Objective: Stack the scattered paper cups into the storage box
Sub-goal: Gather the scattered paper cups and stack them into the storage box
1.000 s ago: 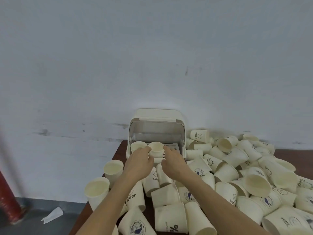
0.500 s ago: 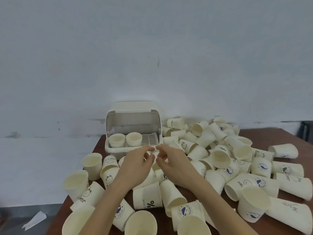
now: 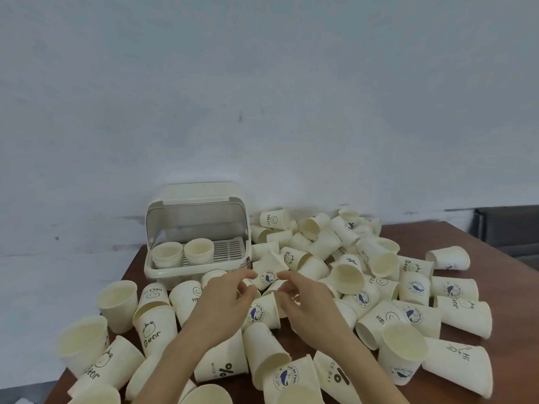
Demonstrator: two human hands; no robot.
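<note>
Cups (image 3: 376, 290) lie scattered in a dense heap over the brown table (image 3: 507, 275), most tipped on their sides, a few upright at about 8 o'clock of the scene. At 11 o'clock from the hands stands the storage box (image 3: 198, 228), its clear lid raised, with two cup stacks (image 3: 182, 253) upright side by side in its left half on the slatted tray. The left hand (image 3: 224, 301) and right hand (image 3: 306, 304) hover close together over the pile just in front of the box, fingers loosely spread and slightly curled, holding nothing. Between their fingertips, at 12 o'clock, lies a whale-print cup (image 3: 267, 275) tipped over; whether either hand touches it I cannot tell. A pale wall (image 3: 262, 97) rises behind the table.
</note>
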